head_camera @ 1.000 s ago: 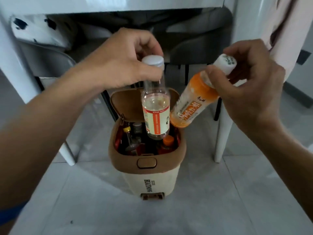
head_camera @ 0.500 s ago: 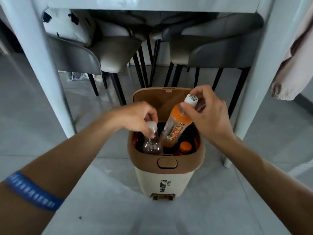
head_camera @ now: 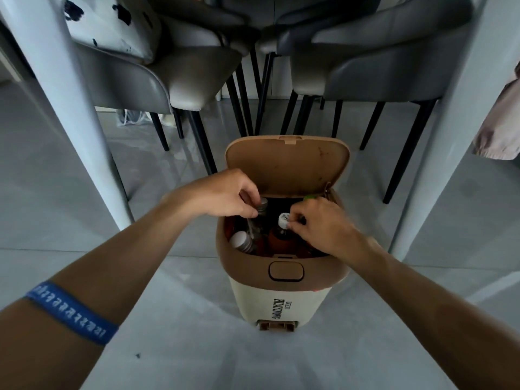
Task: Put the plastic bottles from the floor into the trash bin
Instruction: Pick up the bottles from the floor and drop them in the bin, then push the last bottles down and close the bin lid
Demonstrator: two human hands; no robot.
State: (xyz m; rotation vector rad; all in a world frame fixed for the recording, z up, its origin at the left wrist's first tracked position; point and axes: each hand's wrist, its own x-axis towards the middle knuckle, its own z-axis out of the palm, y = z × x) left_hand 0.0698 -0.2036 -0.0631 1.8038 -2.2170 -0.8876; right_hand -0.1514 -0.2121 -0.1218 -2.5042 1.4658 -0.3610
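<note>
A cream trash bin (head_camera: 281, 302) with a brown rim and raised brown lid (head_camera: 287, 167) stands on the floor in front of me. My left hand (head_camera: 225, 194) pinches the cap of a clear bottle (head_camera: 260, 218) standing inside the bin at the left. My right hand (head_camera: 320, 222) holds the white cap of the orange bottle (head_camera: 281, 239), which is sunk upright into the bin. Another capped bottle (head_camera: 242, 242) lies in the front left corner. A green cap (head_camera: 309, 197) shows at the back right.
White table legs stand to the left (head_camera: 70, 108) and right (head_camera: 444, 136) of the bin. Grey chairs (head_camera: 365, 66) with black legs crowd close behind it. A pale cloth (head_camera: 501, 128) hangs at the far right. The grey tiled floor (head_camera: 183, 347) spreads around the bin.
Both hands have lowered their bottles deeper into the bin; the orange bottle now stands upright inside, only its cap above the rest. The view has come closer.
</note>
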